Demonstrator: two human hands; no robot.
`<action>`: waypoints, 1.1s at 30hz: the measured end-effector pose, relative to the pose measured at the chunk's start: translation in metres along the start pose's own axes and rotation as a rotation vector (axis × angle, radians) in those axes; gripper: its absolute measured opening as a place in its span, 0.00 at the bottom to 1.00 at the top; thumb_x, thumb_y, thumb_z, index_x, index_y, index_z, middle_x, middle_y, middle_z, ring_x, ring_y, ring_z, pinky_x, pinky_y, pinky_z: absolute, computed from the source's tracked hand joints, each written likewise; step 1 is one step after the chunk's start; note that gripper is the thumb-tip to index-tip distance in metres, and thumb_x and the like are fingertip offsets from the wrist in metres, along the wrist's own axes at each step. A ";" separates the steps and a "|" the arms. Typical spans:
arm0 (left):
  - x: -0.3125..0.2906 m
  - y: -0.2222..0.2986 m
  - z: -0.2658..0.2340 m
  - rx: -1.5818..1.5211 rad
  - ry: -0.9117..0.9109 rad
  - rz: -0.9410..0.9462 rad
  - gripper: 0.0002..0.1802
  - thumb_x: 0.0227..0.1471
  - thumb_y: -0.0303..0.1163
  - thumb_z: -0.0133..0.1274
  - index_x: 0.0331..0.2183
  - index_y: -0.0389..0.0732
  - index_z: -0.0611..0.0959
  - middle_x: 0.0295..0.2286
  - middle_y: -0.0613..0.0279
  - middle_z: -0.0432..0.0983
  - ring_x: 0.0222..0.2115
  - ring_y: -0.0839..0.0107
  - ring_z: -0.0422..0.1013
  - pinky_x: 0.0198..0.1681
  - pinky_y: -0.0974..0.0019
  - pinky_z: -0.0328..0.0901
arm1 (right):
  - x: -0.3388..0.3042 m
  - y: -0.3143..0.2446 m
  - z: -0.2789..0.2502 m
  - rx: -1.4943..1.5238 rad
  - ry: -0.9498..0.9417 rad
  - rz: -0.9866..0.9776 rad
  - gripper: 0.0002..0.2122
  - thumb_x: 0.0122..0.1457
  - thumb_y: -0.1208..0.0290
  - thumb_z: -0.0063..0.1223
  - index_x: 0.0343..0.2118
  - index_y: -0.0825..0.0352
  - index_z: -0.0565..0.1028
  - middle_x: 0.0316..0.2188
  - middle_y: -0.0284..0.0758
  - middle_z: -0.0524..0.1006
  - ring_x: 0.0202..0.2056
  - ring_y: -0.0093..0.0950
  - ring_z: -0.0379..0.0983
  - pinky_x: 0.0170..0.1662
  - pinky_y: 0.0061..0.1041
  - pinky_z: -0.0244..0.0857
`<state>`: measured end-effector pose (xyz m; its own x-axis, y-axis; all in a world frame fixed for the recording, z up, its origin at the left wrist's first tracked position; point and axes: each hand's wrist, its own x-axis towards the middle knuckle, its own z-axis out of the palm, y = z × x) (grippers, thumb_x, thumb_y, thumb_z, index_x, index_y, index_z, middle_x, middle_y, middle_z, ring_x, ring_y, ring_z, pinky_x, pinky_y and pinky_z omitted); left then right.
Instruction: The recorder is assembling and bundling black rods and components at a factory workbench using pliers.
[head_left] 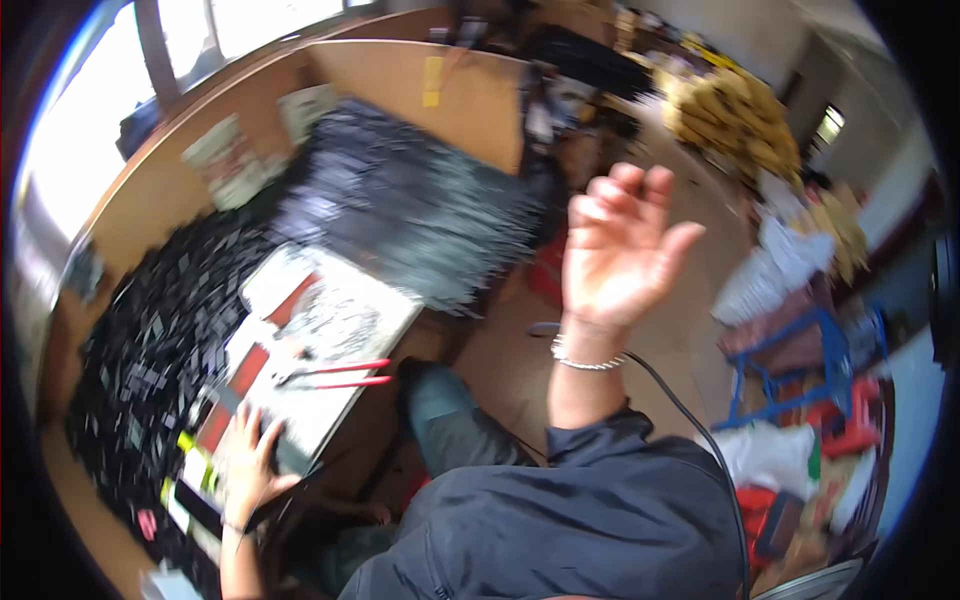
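Note:
My right hand (618, 245) is raised off to the right of the work table, palm showing and fingers loosely apart, with nothing in it. A beaded bracelet (588, 362) circles that wrist. My left hand (250, 462) rests at the near edge of a white board (325, 415), its fingers spread, close to a dark grey block. On the board lie pliers with red handles (345, 374), their jaws toward the left. Beyond them spreads a heap of small silvery pieces (345, 320). Blur hides the finer detail.
Small black pieces (150, 350) are heaped left of the board. A stack of long dark strips (400, 190) lies behind it, inside a wooden rim (420, 65). At right are a blue frame (790, 370), white sacks (775, 265) and a yellow pile (735, 115).

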<state>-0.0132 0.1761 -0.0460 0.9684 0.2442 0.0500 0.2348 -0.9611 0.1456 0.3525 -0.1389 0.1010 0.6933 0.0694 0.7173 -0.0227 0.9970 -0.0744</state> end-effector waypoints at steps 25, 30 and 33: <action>-0.004 -0.011 0.007 -0.007 0.025 0.057 0.53 0.31 0.69 0.57 0.57 0.52 0.67 0.59 0.46 0.51 0.61 0.39 0.42 0.61 0.39 0.40 | 0.002 0.034 0.074 -0.954 -0.167 -0.826 0.25 0.59 0.60 0.49 0.55 0.68 0.56 0.49 0.44 0.66 0.40 0.31 0.64 0.40 0.33 0.65; -0.006 -0.010 0.014 -0.015 0.016 0.066 0.54 0.32 0.68 0.57 0.58 0.53 0.65 0.60 0.47 0.49 0.62 0.41 0.39 0.61 0.39 0.39 | -0.103 0.088 0.047 -1.065 -0.975 0.193 0.29 0.42 0.63 0.70 0.45 0.67 0.67 0.37 0.40 0.73 0.38 0.34 0.70 0.41 0.29 0.66; -0.005 -0.003 0.010 0.007 0.000 0.077 0.53 0.31 0.67 0.58 0.58 0.53 0.64 0.61 0.49 0.48 0.62 0.43 0.38 0.60 0.36 0.39 | -0.185 0.120 0.028 -0.956 -1.045 0.745 0.39 0.38 0.59 0.73 0.53 0.68 0.64 0.47 0.42 0.70 0.49 0.38 0.66 0.53 0.33 0.60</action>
<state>-0.0175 0.1767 -0.0565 0.9836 0.1695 0.0610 0.1602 -0.9779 0.1344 0.2016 -0.0316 -0.0218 -0.0496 0.9007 0.4315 0.6019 0.3718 -0.7068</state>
